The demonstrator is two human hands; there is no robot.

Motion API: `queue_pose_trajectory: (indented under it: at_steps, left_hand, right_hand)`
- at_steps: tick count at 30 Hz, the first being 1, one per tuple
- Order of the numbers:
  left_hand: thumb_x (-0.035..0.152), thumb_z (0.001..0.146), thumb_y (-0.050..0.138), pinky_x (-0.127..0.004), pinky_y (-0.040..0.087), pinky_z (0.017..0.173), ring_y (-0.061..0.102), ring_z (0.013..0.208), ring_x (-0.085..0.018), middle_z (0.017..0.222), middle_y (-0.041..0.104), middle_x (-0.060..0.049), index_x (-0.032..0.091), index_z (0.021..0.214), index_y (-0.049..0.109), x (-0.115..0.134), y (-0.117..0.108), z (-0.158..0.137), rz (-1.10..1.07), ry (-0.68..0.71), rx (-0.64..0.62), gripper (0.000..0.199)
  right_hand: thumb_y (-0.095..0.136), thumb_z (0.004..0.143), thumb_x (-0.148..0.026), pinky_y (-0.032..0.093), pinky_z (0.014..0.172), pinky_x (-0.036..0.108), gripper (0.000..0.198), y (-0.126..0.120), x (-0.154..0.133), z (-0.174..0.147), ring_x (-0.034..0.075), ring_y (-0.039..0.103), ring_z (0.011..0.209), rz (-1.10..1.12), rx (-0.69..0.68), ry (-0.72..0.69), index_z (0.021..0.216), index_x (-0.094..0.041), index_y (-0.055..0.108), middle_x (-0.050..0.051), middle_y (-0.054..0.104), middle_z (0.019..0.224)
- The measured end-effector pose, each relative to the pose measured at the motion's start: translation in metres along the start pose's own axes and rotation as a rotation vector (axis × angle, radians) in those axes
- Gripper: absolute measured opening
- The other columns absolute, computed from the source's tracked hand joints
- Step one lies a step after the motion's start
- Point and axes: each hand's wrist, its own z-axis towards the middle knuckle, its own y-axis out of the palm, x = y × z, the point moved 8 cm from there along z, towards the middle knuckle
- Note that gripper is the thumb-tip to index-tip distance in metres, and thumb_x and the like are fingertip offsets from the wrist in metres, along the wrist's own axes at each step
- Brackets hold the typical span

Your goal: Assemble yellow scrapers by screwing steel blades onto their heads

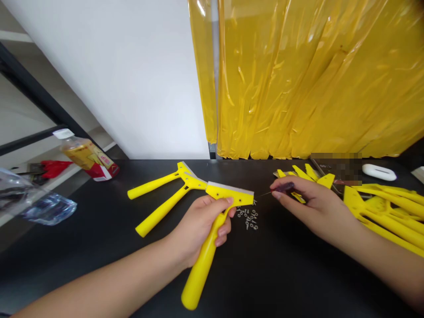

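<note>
My left hand (207, 225) is wrapped round the neck of a yellow scraper (201, 269), thumb pressed on its head just below the pale blade strip. In my right hand (308, 198) is a small screwdriver (284, 187) with a dark handle, its thin shaft pointing left toward the scraper head without touching it. Small metal screws and nuts (248, 217) lie scattered on the black table behind and right of the held scraper. Two more yellow scrapers (162, 212) rest to the left, their heads close together.
On the right lie several yellow scraper handles (394, 214) and yellow head pieces (311, 173). A white case (379, 172) sits at the back right. A drink bottle (88, 154) and a clear plastic container (49, 205) are at the left. Yellow plastic sheeting (298, 79) hangs behind the table.
</note>
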Motion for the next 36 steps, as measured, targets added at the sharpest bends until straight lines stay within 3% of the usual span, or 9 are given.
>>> queue_pose_trajectory:
  at_steps: [13, 36]
  left_hand:
    - [0.041, 0.098, 0.069, -0.018, 0.03, 0.042, 0.036, 0.04, -0.007, 0.047, 0.046, 0.004, 0.017, 0.076, 0.063, 0.0, 0.0, -0.002, 0.05, -0.003, -0.011, 0.034]
    - [0.039, 0.097, 0.071, -0.018, 0.031, 0.041, 0.038, 0.04, -0.007, 0.049, 0.047, 0.004, 0.017, 0.075, 0.063, 0.0, 0.0, 0.001, 0.031, 0.001, -0.002, 0.032]
  right_hand:
    - [0.066, 0.098, -0.042, 0.056, 0.082, 0.038, 0.013, -0.015, -0.012, 0.001, 0.023, 0.072, 0.087, -0.019, 0.092, -0.005, 0.099, -0.03, 0.072, 0.002, 0.077, 0.095]
    - [0.063, 0.1, -0.03, 0.054, 0.079, 0.035, 0.007, -0.017, -0.019, -0.002, 0.022, 0.07, 0.087, -0.063, 0.062, -0.094, 0.098, -0.031, 0.069, 0.0, 0.074, 0.094]
